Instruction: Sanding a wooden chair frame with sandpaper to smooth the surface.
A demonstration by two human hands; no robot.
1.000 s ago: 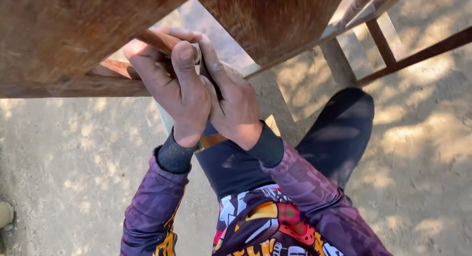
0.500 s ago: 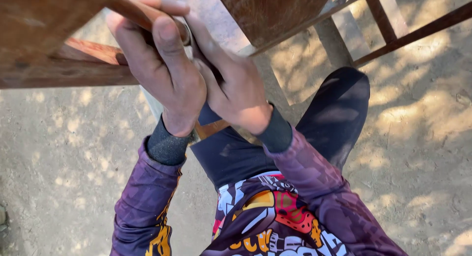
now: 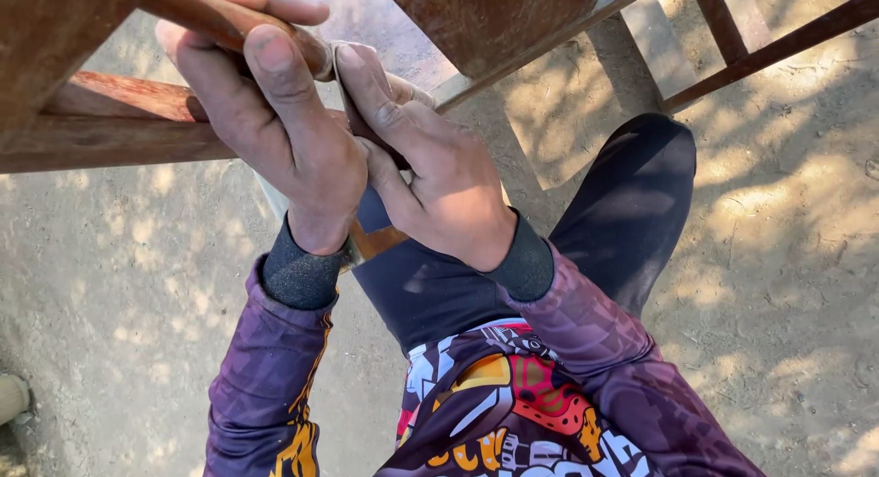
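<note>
Head view | our left hand point(image 3: 275, 138) wraps the wooden rail point(image 3: 197, 15), fingers closed | right hand point(image 3: 439, 179) presses a sandpaper scrap point(image 3: 352, 92) on it | sanding looks midway, rail end dull

Reddish-brown wooden frame point(image 3: 110, 120), purple mottled sleeves point(image 3: 265, 385) with yellow lettering and dark grey ribbed cuffs point(image 3: 298, 276), shirt front point(image 3: 494, 413) patterned in orange, red, white and black, dark navy trousers point(image 3: 632, 202), pale sandy ground point(image 3: 119, 285) dappled with shadow.
</note>
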